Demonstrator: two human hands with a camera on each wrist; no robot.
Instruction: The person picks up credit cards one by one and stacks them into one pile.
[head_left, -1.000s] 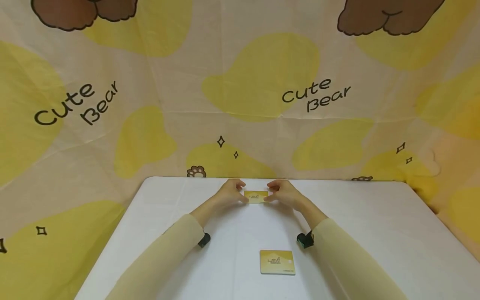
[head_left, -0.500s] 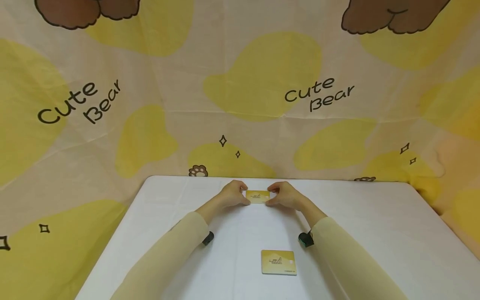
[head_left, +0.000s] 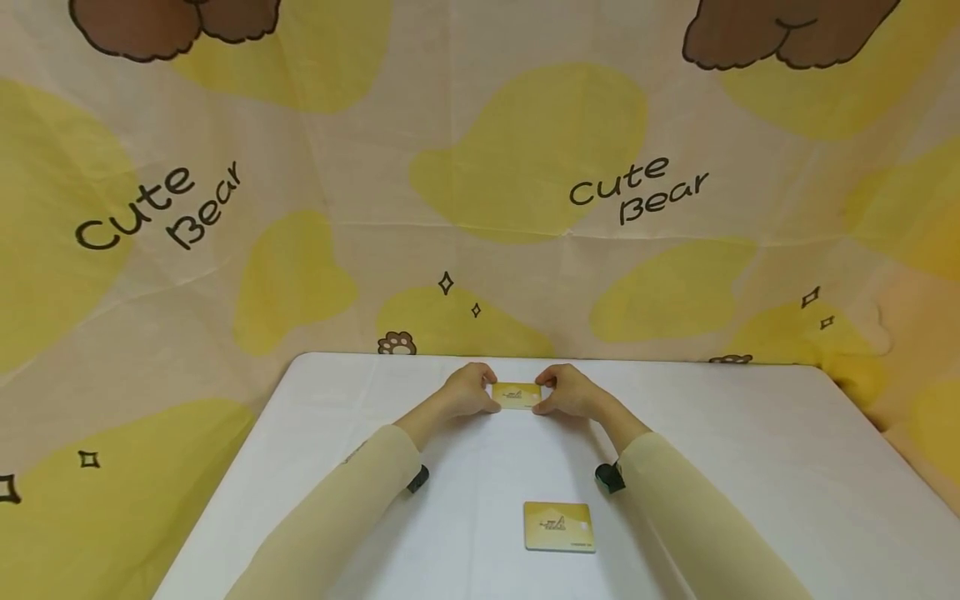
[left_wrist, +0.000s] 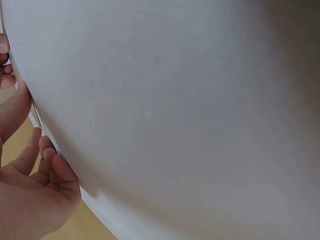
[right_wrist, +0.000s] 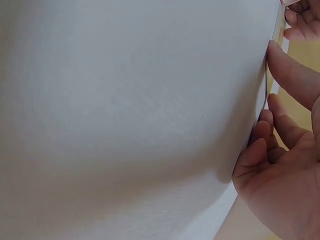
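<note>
A yellow card point(head_left: 516, 396) with dark line print lies near the table's far edge. My left hand point(head_left: 467, 390) grips its left end, thumb at the near corner and a finger at the far one. On the opposite end my right hand point(head_left: 568, 392) holds the card the same way. Both wrist views catch the hands only at the side; the left hand point(left_wrist: 37, 195) and right hand point(right_wrist: 285, 180) have curled fingers, and the card is nearly edge-on. Closer to me, a second, similar yellow card point(head_left: 558, 527) lies flat, untouched.
The white table point(head_left: 712, 450) ends just beyond my hands. Behind it hangs a yellow-and-cream cloth point(head_left: 495, 167) with bear prints. A dark device point(head_left: 611, 477) sits at the right wrist, and another dark device point(head_left: 418, 478) at the left.
My fingers have come in from beside the far card to its corners and now hold it. The near card has stayed in place; the view has shifted slightly.
</note>
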